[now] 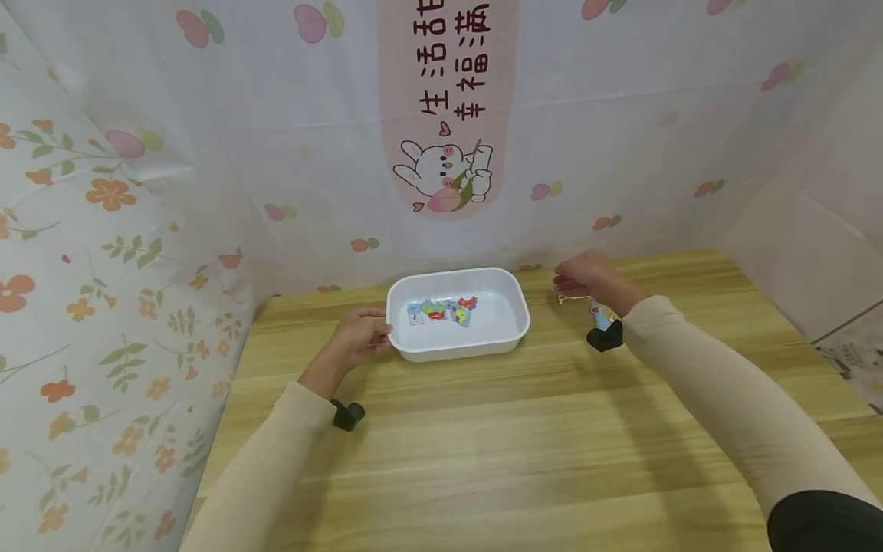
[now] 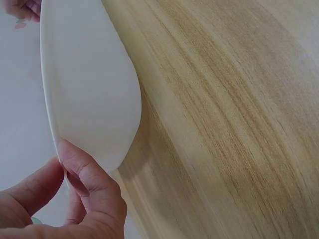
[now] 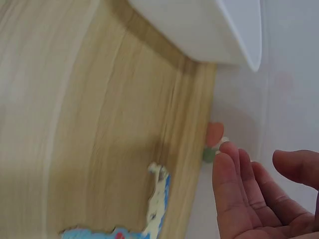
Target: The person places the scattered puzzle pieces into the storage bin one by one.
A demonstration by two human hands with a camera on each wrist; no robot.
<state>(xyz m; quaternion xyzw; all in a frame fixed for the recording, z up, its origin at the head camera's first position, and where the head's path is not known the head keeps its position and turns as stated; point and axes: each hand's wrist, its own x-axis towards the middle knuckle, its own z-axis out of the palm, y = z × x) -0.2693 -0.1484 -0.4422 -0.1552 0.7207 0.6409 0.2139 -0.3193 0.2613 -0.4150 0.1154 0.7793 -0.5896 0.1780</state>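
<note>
Thumb and fingertips of the left hand [image 1: 359, 335] pinch the rim at the left end of a white tray [image 1: 462, 353], while the right hand [image 1: 586, 274] is beyond the tray's right end, fingers nearly straight and thumb standing apart. Behind it all hangs a pale cloth [image 1: 290, 130] printed with peaches and a rabbit. Next comes the table [image 1: 497, 437], grained wood, reaching below both cream sleeves [image 1: 724, 399]. Near its back edge stands the tray, its long sides running left to right. Off to the right, near the right hand, a cornered strip [image 3: 158, 204] lies on the tabletop, cream and blue with knobbly edges. Smallest are the pieces [image 1: 438, 315], red, blue, green and yellow, gathered on the tray's floor, left of its middle.
</note>
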